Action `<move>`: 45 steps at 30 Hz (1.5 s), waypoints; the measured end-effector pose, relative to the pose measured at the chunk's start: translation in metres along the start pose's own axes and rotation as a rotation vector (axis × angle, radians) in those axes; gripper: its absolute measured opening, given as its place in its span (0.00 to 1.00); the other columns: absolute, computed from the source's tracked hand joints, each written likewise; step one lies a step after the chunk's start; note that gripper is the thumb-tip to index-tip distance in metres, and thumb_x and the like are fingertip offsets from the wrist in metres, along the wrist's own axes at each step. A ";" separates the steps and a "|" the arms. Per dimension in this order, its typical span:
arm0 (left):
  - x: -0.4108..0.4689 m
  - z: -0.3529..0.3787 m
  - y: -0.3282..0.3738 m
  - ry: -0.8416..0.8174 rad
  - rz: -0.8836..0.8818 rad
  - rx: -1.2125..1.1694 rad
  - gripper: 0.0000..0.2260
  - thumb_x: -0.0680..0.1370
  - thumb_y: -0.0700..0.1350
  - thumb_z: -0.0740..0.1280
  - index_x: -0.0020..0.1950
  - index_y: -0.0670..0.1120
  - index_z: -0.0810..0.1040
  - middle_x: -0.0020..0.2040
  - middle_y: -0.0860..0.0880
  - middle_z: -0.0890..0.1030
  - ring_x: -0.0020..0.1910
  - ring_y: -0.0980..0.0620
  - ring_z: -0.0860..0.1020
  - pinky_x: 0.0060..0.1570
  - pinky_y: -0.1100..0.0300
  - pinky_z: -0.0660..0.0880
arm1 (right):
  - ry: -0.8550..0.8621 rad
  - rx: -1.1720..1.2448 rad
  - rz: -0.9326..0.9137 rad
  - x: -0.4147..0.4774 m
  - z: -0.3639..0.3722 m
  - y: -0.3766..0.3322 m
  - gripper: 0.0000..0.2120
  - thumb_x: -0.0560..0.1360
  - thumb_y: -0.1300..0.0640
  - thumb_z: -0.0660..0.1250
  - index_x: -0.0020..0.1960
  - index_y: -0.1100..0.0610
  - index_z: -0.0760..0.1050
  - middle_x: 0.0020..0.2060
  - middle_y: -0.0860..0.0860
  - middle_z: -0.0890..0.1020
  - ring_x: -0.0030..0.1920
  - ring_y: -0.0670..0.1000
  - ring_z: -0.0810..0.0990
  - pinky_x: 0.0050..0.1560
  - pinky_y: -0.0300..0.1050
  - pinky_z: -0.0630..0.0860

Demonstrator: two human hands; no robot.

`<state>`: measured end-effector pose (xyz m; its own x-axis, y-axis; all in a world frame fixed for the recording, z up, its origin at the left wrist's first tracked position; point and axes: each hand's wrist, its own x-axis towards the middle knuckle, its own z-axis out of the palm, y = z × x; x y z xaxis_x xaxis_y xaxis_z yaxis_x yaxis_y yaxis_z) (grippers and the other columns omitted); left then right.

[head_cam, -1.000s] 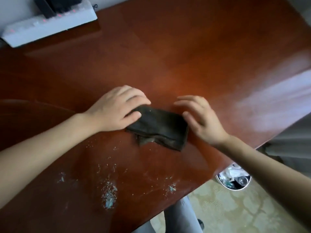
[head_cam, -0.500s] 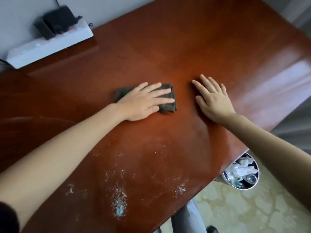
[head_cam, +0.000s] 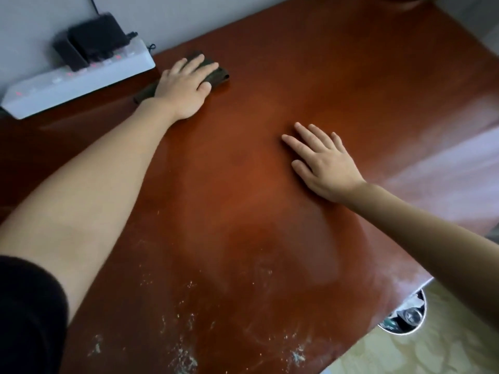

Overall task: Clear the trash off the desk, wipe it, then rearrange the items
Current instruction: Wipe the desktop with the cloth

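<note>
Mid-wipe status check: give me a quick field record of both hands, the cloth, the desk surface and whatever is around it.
left hand: flat on the cloth, fingers straight, next to the power strip
right hand: palm down on the bare desk, holding nothing
cloth: dark, folded, mostly under the left hand
desk: reddish wood; pale specks on the near edge, not yet wiped
power strip: white, far left by the wall, black adapters plugged in
bin: on the floor below the near right corner, trash inside
</note>
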<state>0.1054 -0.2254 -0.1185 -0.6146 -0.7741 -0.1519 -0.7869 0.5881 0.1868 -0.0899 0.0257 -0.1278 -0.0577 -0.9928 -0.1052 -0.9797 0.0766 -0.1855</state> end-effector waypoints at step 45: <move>-0.063 0.002 -0.043 -0.161 0.598 0.142 0.22 0.79 0.55 0.47 0.73 0.62 0.48 0.76 0.51 0.44 0.75 0.44 0.43 0.70 0.51 0.41 | 0.009 0.012 -0.401 0.089 -0.008 0.020 0.25 0.78 0.40 0.47 0.72 0.49 0.62 0.72 0.54 0.65 0.70 0.58 0.62 0.66 0.61 0.58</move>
<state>0.1776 -0.2014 -0.1188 -0.9420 -0.2638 -0.2077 -0.2981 0.9418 0.1556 -0.1159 -0.0617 -0.1329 0.3270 -0.9449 -0.0136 -0.9226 -0.3161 -0.2212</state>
